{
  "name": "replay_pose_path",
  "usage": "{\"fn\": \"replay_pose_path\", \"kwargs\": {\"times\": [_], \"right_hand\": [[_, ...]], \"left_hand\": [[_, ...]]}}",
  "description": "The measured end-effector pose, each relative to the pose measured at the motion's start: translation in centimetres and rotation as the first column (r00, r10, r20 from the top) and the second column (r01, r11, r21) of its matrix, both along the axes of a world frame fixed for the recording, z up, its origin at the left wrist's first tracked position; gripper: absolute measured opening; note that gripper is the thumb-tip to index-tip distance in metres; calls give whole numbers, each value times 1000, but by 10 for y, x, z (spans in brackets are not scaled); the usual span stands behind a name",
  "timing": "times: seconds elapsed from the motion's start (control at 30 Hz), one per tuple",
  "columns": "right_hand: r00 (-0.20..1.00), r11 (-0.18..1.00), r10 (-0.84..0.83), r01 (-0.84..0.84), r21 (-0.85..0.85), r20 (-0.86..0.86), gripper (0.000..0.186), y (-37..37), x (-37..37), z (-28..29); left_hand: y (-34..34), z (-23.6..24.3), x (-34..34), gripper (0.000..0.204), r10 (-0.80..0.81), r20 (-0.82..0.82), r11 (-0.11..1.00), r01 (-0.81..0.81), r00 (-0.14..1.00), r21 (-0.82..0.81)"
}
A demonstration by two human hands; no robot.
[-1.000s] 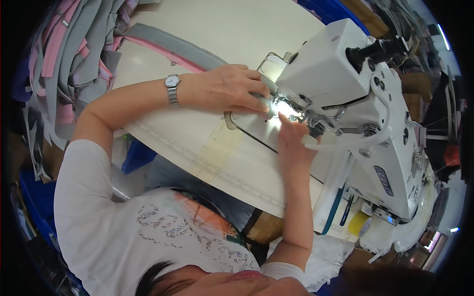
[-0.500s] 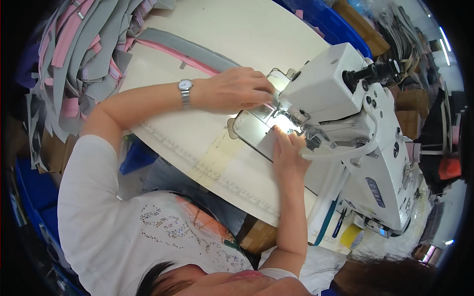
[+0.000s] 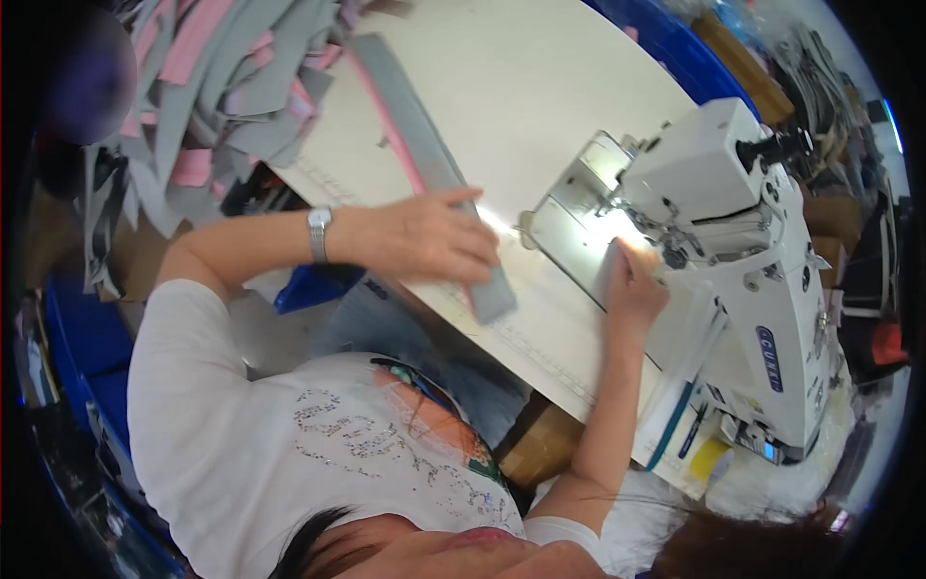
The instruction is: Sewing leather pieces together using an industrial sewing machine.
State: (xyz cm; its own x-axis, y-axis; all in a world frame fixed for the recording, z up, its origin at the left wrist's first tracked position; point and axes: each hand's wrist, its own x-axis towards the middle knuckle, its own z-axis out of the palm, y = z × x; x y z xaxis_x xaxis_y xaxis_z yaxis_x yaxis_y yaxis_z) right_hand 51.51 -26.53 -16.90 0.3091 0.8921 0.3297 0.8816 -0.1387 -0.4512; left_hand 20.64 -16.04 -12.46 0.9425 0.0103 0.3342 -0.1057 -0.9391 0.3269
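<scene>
A long grey fabric strip (image 3: 410,111) with a pink edge lies slantwise on the white sewing table, its near end at the front edge. My left hand (image 3: 429,236), slightly blurred and wearing a wristwatch (image 3: 318,232), is across the strip's lower part, thumb and fingers apart. The strip passes beneath it and shows again past the fingers. My right hand (image 3: 637,285) is at the lit plate of the white sewing machine (image 3: 743,241), close to the needle area. Its thumb and forefinger are pressed together; whatever may be between them is too small to make out.
A heap of grey and pink fabric strips (image 3: 217,82) hangs over the table's far left. A blue bin (image 3: 675,48) stands behind the table. Yellow tape (image 3: 711,461) and a pen (image 3: 693,431) lie near the machine's base. A printed ruler runs along the front edge.
The strip has come away from the needle area and swung toward the front edge, along with my left hand. My right hand stays by the machine plate, its fingers now pinched. The view has shifted.
</scene>
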Motion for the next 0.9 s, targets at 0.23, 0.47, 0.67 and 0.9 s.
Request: {"fn": "replay_pose_path", "kwargs": {"times": [0.23, 0.47, 0.67, 0.9], "right_hand": [[978, 996, 72, -80, 33, 195, 15, 7, 7, -1], [978, 996, 77, -86, 38, 194, 15, 8, 2, 8], [967, 989, 136, -146, 31, 214, 15, 8, 11, -2], [972, 989, 142, -146, 7, 188, 16, 7, 11, 3]], "left_hand": [[-59, 12, -48, 32, 197, -93, 980, -198, 976, 4], [-47, 29, -70, 34, 525, 220, 837, -452, 822, -307], [-6, 74, -101, 28, 822, 501, 498, 85, 271, -863], [12, 68, -126, 28, 792, 529, 413, 371, 305, -832]]}}
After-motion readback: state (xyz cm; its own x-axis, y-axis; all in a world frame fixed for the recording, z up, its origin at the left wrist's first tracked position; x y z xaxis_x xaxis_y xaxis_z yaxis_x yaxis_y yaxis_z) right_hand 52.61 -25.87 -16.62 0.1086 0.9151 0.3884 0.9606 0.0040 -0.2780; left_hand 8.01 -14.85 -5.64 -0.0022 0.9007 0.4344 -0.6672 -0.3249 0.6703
